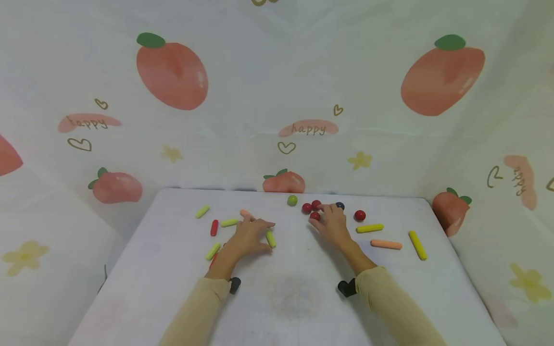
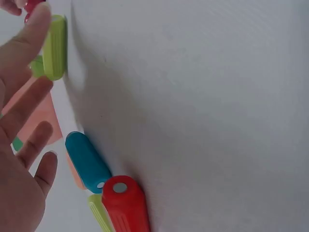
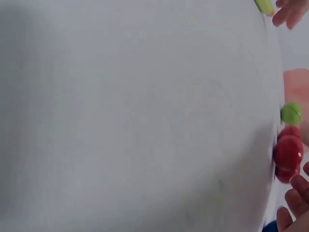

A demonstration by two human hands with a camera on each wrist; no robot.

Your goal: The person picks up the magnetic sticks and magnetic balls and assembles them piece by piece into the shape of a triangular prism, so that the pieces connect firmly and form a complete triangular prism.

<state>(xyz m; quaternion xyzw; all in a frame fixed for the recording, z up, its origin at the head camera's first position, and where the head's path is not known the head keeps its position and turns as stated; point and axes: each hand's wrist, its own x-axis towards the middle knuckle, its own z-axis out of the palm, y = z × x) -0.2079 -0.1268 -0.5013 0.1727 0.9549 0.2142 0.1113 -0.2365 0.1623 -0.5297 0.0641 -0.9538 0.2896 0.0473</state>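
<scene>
In the head view my left hand [image 1: 251,236] is spread over the left half of the table. Its thumb and forefinger stand apart around a short light-green ridged plastic rod [image 1: 270,239]; the left wrist view shows that green rod [image 2: 58,48] beside the thumb. A blue rod [image 2: 88,162] and a red rod [image 2: 126,203] with a grey disc in its end lie below this hand. My right hand [image 1: 332,226] reaches over a cluster of red balls, thumb and forefinger spread around the nearest red ball [image 1: 315,216]. The red balls [image 3: 288,152] sit by its fingertips.
Behind the hands are a green ball [image 1: 292,200] and a dark blue ball [image 1: 340,206]. Another red ball [image 1: 360,215], yellow rods [image 1: 370,228] and an orange rod [image 1: 386,244] lie at right. Several rods, including a red rod [image 1: 214,228], lie at left. A printed cloth [image 1: 242,144] hangs behind.
</scene>
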